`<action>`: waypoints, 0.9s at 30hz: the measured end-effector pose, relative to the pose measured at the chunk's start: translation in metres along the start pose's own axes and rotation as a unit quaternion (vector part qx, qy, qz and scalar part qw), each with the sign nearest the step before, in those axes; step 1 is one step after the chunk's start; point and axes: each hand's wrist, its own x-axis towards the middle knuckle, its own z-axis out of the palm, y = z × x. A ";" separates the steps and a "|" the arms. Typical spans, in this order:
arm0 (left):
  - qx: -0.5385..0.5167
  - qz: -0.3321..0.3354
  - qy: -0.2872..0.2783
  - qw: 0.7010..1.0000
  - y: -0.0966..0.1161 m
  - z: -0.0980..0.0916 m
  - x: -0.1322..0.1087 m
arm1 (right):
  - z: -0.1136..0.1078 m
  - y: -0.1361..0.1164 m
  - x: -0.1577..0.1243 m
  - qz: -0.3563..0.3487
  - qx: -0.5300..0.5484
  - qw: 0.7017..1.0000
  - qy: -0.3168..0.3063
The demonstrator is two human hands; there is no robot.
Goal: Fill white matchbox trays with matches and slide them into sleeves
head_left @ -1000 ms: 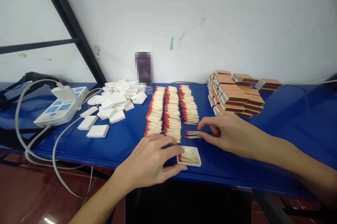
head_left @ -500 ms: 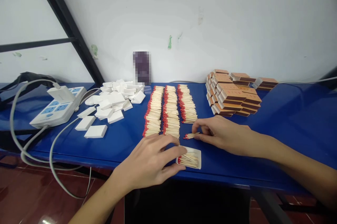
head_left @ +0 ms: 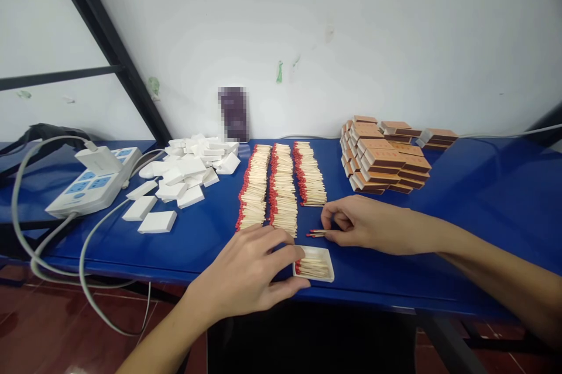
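Observation:
Near the front edge of the blue table, my left hand (head_left: 259, 268) grips the left end of a white matchbox tray (head_left: 330, 263) with thumb and fingers. Red-headed matches (head_left: 314, 267) lie inside the tray, heads to the left. Just behind and to the right, my right hand (head_left: 357, 222) pinches a few matches (head_left: 317, 233), their red heads pointing left, slightly apart from the tray. Beyond both hands run three rows of matches: a left row (head_left: 254, 187), a middle row (head_left: 282, 187) and a shorter right row (head_left: 310, 175).
White trays (head_left: 188, 169) are heaped at the left. Brown matchbox sleeves (head_left: 381, 157) are stacked at the back right. A power strip (head_left: 94, 184) with looping white cables stands far left, beside a black frame post (head_left: 132, 75). A pixelated dark object (head_left: 234, 113) leans on the wall.
The matches in my right hand have shifted slightly nearer the tray, and fewer show at the fingertips. My left hand stays on the tray. The whole view has moved a little.

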 end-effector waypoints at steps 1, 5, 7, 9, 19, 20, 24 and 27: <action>-0.001 -0.001 0.000 1.000 0.000 0.000 0.000 | -0.001 -0.001 0.000 0.002 0.001 1.000 -0.003; 0.001 -0.003 0.000 1.000 -0.001 0.000 0.000 | 0.000 -0.001 0.001 0.001 -0.010 1.000 0.003; 0.003 -0.003 -0.003 1.000 -0.001 0.001 0.000 | 0.001 -0.001 0.000 -0.006 -0.031 0.999 0.016; 0.004 -0.003 -0.003 1.000 -0.001 0.001 0.000 | 0.004 -0.001 -0.001 -0.014 -0.069 0.997 0.038; 0.009 -0.018 0.002 1.000 -0.001 0.001 -0.001 | 0.009 0.002 -0.002 -0.034 -0.137 0.987 0.071; 0.012 -0.025 0.007 1.000 -0.001 0.001 -0.001 | 0.008 0.001 -0.003 -0.036 -0.126 0.989 0.074; 0.015 -0.054 0.020 0.998 0.001 -0.001 -0.001 | 0.006 -0.013 -0.010 -0.037 -0.055 0.996 0.062; 0.015 -0.063 0.019 0.998 0.002 -0.001 -0.001 | 0.011 -0.026 -0.013 -0.059 -0.019 0.997 0.038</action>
